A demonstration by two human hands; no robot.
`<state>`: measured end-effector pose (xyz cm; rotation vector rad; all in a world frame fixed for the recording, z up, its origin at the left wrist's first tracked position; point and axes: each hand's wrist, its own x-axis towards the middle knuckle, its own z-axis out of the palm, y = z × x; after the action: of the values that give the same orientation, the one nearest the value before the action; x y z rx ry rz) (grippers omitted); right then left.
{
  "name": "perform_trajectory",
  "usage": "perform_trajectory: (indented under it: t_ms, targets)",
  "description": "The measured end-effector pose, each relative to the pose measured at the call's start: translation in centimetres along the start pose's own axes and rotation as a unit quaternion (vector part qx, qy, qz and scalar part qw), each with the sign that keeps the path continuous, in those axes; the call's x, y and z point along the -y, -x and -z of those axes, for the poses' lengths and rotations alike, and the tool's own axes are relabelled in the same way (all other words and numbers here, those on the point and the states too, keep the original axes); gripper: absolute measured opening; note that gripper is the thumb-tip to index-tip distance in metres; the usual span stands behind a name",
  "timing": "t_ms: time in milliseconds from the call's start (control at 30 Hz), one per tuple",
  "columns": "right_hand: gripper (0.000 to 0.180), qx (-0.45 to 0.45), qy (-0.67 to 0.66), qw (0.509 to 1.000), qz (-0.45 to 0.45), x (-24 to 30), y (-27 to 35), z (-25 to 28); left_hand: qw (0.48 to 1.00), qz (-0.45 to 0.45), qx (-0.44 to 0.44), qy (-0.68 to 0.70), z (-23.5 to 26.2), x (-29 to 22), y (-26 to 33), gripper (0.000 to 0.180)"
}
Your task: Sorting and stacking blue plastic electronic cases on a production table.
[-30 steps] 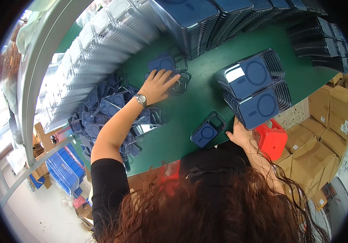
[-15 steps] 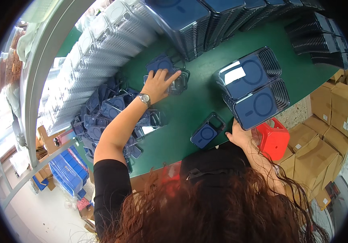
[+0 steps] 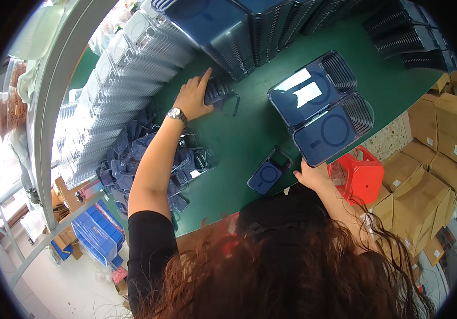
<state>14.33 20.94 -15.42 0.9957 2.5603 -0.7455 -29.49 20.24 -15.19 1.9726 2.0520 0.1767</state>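
My left hand [image 3: 193, 98], with a watch on its wrist, is at the far left of the middle of the green table. It is closed around a small batch of dark blue phone cases [image 3: 219, 91], which stand tilted beside its palm. My right hand [image 3: 313, 174] is at the near corner of two tall side-by-side stacks of blue phone cases [image 3: 328, 131]. Its thumb sticks out to the left, while the stack hides the other fingers. One single phone case [image 3: 266, 177] lies near the table's front edge, left of my right hand.
A loose heap of blue cases [image 3: 127, 165] lies under and beside my left forearm. Rows of clear cases [image 3: 112, 72] stand at the left, dark stacks [image 3: 207, 26] at the back. Right of the table are a red stool [image 3: 364, 178] and cardboard boxes [image 3: 420, 194].
My left hand has shifted left and turned, and the cases by it now stand tilted against it instead of lying under its fingers. My right hand stays by the stack's near corner.
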Motion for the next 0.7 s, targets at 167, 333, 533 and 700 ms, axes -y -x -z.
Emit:
perform_trajectory:
  t_ms: [167,333,533,700]
  targets:
    - [0.063,0.023,-0.006,1.0,-0.02,0.3,-0.2,0.1,0.998,0.044,0.051,-0.02,-0.7,0.1,-1.3,0.116]
    - [0.065,0.085,-0.023,0.993,-0.081,0.6,-0.2,0.5,0.994,0.082,0.05,-0.042,0.2,-1.8,-0.1,0.115]
    - [0.07,0.088,0.013,0.993,-0.081,-1.3,0.4,0.0,0.944,0.122,-0.113,0.284,4.9,-7.1,4.3,0.109]
    - [0.036,-0.095,-0.237,0.965,-0.056,-5.5,0.4,3.9,0.517,0.202,-0.056,0.83,3.2,-17.9,15.3,0.107]
